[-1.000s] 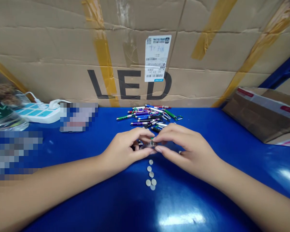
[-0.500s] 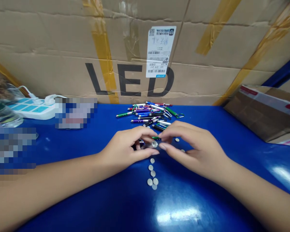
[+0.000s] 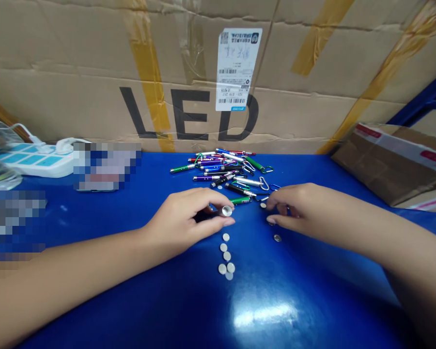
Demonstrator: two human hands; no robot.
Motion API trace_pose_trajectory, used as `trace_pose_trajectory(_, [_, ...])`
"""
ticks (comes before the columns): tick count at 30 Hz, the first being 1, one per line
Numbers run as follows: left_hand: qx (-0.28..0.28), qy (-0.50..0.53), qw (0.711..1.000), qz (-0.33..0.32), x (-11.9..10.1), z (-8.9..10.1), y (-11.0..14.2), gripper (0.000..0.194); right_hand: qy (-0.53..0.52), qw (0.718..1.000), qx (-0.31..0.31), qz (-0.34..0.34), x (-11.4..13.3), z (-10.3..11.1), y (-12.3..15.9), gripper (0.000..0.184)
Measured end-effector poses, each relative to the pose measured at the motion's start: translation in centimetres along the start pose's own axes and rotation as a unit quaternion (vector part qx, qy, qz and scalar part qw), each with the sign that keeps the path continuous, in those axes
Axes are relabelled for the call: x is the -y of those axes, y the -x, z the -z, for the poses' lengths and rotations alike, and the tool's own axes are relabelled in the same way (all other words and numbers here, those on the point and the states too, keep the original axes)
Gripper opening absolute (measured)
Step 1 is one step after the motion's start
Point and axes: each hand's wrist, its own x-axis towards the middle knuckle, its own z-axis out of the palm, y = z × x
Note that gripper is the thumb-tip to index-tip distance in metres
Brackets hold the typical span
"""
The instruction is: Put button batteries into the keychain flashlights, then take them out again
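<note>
My left hand is closed around a small metal flashlight tube, whose hollow round end faces me; most of its barrel is hidden by the fingers. To the right, my right hand hovers low over the table, thumb and forefinger apart with nothing seen between them. One button cell lies by its fingertips and another button cell just below the thumb. Under my left hand runs a short column of several button cells, the lowest ones touching or overlapping.
Behind my hands is a pile of colourful penlights with carabiner clips. A large cardboard box marked LED stands along the back of the blue table. At left sits a white power strip, at right a smaller carton.
My right hand has moved right, away from the tube, and its fingers now hang over the loose cells. My left hand keeps the tube. The view has shifted slightly.
</note>
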Motion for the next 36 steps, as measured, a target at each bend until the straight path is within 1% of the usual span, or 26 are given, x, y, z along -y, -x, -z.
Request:
trace_pose_trajectory(3, [0.005, -0.004, 1.000, 0.001, 0.0, -0.1, 0.0, 0.008, -0.015, 0.997, 0.072, -0.037, 0.2, -0.2, -0.2, 0.011])
trace_pose_trajectory(5, [0.008, -0.004, 1.000, 0.000, 0.1, -0.1, 0.0, 0.008, -0.027, 0.995, 0.087, -0.037, 0.4, -0.3, -0.3, 0.011])
trace_pose_trajectory(10, [0.024, -0.007, 1.000, 0.003, 0.2, -0.1, 0.0, 0.009, -0.028, 0.997, 0.069, -0.008, 0.9, -0.7, -0.6, 0.013])
trace_pose_trajectory(17, [0.039, -0.002, 0.999, 0.003, 0.1, -0.1, -0.1, 0.008, -0.033, 0.998, 0.044, 0.024, 2.8, -1.0, -1.2, 0.016])
trace_pose_trajectory(20, [0.046, -0.001, 0.999, 0.007, 0.1, -0.1, -0.1, 0.008, -0.032, 0.998, 0.004, 0.048, 3.1, -1.0, -1.1, 0.015])
trace_pose_trajectory(23, [0.051, -0.004, 0.999, 0.003, 0.1, 0.0, -0.1, 0.009, -0.055, 0.992, -0.082, 0.076, 3.3, -0.7, -0.7, 0.011])
trace_pose_trajectory(26, [0.051, -0.005, 0.999, -0.013, 0.1, 0.0, -0.1, 0.010, -0.093, 0.969, -0.192, 0.127, 3.8, -0.5, -0.3, 0.008])
trace_pose_trajectory(28, [0.049, -0.008, 0.999, -0.020, 0.1, 0.0, -0.1, 0.009, -0.105, 0.954, -0.231, 0.156, 4.3, -0.6, 0.0, 0.007])
trace_pose_trajectory(32, [0.049, -0.015, 0.998, -0.031, 0.2, -0.1, 0.0, 0.009, -0.107, 0.949, -0.234, 0.180, 5.1, -1.3, 0.1, 0.009])
trace_pose_trajectory(36, [0.039, -0.013, 0.999, -0.033, 0.3, -0.1, 0.0, 0.009, -0.098, 0.949, -0.232, 0.190, 5.2, -1.8, -0.2, 0.009])
